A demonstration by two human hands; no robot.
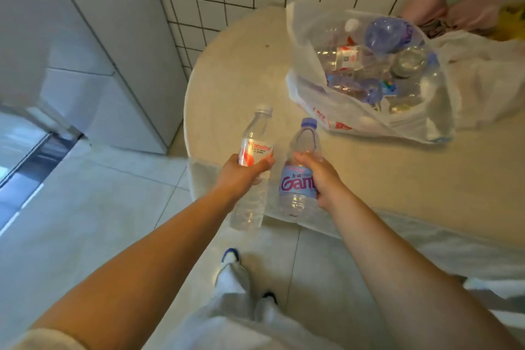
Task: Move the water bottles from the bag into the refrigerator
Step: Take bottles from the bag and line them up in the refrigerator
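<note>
A white-capped bottle (pixel 252 167) is gripped around its label by the left hand (pixel 241 173). A blue-capped bottle (pixel 301 170) is gripped by the right hand (pixel 318 176). Both are held over the tabletop (pixel 241 79) edge. Further bottles are seen only indistinctly through the translucent bag (pixel 369 74). The refrigerator (pixel 93 65) is cut off at left.

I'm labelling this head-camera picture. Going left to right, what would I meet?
White refrigerator → left hand gripping a white-capped clear bottle → right hand gripping a blue-capped clear bottle → translucent plastic bag of bottles.
</note>
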